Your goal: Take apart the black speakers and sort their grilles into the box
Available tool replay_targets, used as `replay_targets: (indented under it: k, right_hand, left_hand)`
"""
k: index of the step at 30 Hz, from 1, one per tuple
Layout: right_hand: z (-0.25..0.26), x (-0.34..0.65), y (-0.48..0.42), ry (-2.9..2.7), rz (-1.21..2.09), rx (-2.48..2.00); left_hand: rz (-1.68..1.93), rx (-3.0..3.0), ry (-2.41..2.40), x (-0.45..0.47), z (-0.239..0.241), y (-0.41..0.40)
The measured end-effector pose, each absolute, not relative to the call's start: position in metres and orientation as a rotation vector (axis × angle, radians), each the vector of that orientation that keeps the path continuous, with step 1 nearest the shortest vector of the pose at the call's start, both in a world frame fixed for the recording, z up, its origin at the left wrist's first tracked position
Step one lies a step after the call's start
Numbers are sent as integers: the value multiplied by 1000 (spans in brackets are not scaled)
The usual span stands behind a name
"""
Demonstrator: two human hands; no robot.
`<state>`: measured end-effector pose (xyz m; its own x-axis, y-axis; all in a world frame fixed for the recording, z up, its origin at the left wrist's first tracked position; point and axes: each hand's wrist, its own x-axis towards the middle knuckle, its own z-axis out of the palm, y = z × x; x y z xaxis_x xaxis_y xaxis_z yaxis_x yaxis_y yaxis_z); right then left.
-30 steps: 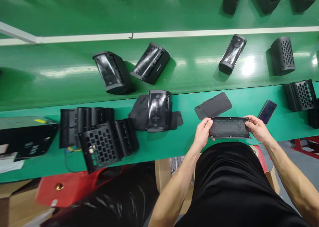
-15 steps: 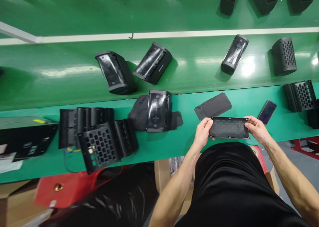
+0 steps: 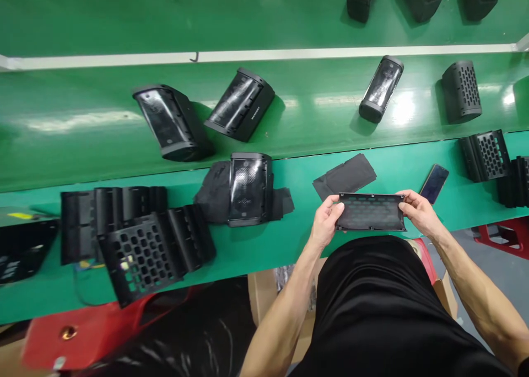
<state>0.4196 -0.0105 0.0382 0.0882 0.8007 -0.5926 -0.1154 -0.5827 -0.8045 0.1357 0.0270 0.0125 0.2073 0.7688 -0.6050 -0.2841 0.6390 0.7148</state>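
Observation:
I hold a flat black grille panel (image 3: 370, 212) with rows of holes over the near edge of the green bench (image 3: 289, 239). My left hand (image 3: 324, 225) pinches its left end and my right hand (image 3: 415, 211) pinches its right end. Just beyond the panel lie flat dark fabric sheets (image 3: 345, 176). A black speaker body (image 3: 248, 188) rests on a dark cloth to the left.
Stacks of black perforated grilles (image 3: 144, 250) lie at the left and more grilles (image 3: 487, 155) at the right. A phone (image 3: 433, 183) lies near my right hand. Several black speakers (image 3: 239, 104) ride the green conveyor behind. Red stools and cardboard boxes sit below the bench.
The view has shifted, so everything sits further left in the frame. My hands keep the same grip on the panel, now tilted slightly.

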Motion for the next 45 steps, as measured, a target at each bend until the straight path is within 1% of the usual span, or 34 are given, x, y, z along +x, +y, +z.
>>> replay_targets:
  k: [11, 20, 45]
  right_hand:
    - [41, 423, -6, -803, 1540, -1665]
    - [40, 422, -6, -713, 1564, -1631]
    - [36, 419, -6, -741, 1536, -1669]
  left_hand:
    - [810, 527, 1149, 133, 11, 30]
    - [804, 543, 1133, 134, 11, 32]
    - [775, 580, 1065, 134, 3, 31]
